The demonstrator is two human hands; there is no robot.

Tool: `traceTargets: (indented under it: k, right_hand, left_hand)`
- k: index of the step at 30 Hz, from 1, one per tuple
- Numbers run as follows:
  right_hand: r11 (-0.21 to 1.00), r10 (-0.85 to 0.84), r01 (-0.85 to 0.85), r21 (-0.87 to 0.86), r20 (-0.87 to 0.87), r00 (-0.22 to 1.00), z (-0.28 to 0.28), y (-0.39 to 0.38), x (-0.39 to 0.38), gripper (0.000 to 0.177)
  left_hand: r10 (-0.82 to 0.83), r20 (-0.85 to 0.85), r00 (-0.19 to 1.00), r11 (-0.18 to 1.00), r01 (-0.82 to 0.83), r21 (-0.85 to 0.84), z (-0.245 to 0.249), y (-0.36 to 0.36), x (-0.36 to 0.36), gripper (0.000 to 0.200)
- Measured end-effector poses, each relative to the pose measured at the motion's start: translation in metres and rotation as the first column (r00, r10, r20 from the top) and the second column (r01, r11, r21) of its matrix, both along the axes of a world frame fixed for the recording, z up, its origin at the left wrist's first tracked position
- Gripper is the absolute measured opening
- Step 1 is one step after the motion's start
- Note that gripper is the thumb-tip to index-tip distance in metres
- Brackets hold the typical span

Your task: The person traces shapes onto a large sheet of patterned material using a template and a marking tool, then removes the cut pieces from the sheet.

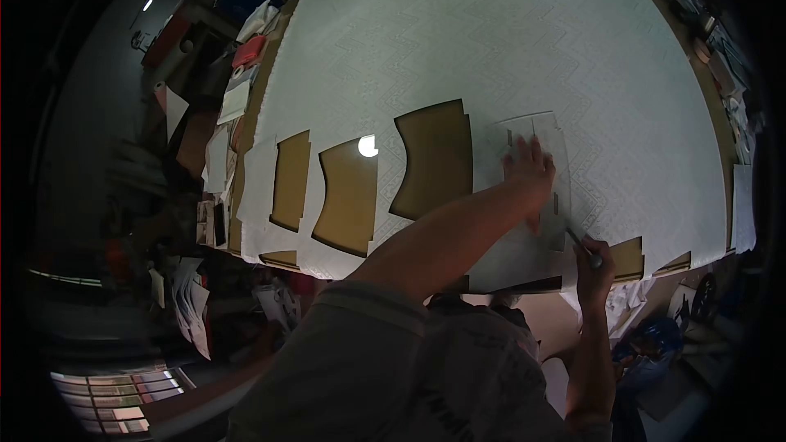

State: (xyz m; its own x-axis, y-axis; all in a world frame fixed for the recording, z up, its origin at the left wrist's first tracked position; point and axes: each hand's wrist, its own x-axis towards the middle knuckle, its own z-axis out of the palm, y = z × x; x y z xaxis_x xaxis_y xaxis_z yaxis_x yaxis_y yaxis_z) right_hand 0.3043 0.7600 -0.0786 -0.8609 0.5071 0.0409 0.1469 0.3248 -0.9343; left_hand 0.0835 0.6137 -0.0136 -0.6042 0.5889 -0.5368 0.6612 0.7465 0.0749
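My left hand (pixel 530 162) lies flat with its fingers stretched out on a clear template (pixel 547 127). The template rests on white fabric (pixel 483 41) with a raised zigzag pattern. Closed around a slim tool (pixel 582 247) with a rounded end, my right hand (pixel 595 278) is at the template's lower right corner. The tool's thin tip points toward that corner; its exact kind is too dark to tell. To the left of my left forearm, several curved openings in the fabric show the brown tabletop (pixel 438 160) underneath.
Papers and a red item (pixel 249 51) lie along the table's left edge. More supplies (pixel 720 65) crowd the right edge. A blue plastic bag (pixel 651 344) sits below at the right. White cloth scraps (pixel 620 303) hang by the front edge. Light glares on one opening.
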Motion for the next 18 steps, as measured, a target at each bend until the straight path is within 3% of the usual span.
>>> traceTargets:
  k: [3, 5, 6, 9, 11, 14, 18]
  right_hand:
    - [0.986, 0.152, -0.155, -0.058, -0.054, 0.987, 0.0, 0.026, -0.004, 0.02]
    - [0.972, 0.233, -0.234, -0.024, -0.036, 0.972, 0.014, 0.041, -0.013, 0.02]
    - [0.969, 0.232, -0.229, -0.093, 0.023, 0.972, 0.022, 0.046, -0.017, 0.02]
    - [0.942, 0.334, -0.333, -0.035, 0.013, 0.943, 0.021, 0.071, -0.033, 0.018]
    - [0.863, 0.506, -0.502, -0.063, 0.077, 0.859, 0.034, 0.079, -0.045, 0.016]
    - [0.781, 0.62, -0.62, -0.07, 0.21, 0.756, 0.049, 0.088, -0.062, 0.016]
    - [0.676, 0.733, -0.732, -0.084, 0.18, 0.656, 0.059, 0.094, -0.077, 0.016]
  left_hand:
    - [-0.042, -0.022, 0.999, 0.999, 0.042, -0.004, 0.008, -0.002, 0.002, 0.158]
    - [-0.064, -0.056, 0.996, 0.998, 0.064, 0.0, 0.009, -0.002, 0.004, 0.152]
    - [-0.074, -0.073, 0.995, 0.997, 0.074, 0.004, 0.008, -0.004, 0.003, 0.151]
    - [-0.101, -0.058, 0.993, 0.995, 0.101, -0.004, 0.005, -0.002, 0.002, 0.15]
    - [-0.068, -0.075, 0.995, 0.997, 0.066, -0.032, 0.006, -0.002, 0.003, 0.152]
    - [-0.06, -0.066, 0.996, 0.998, 0.058, -0.036, 0.007, -0.001, 0.005, 0.151]
    - [-0.058, -0.074, 0.996, 0.998, 0.056, -0.021, 0.005, -0.002, 0.004, 0.149]
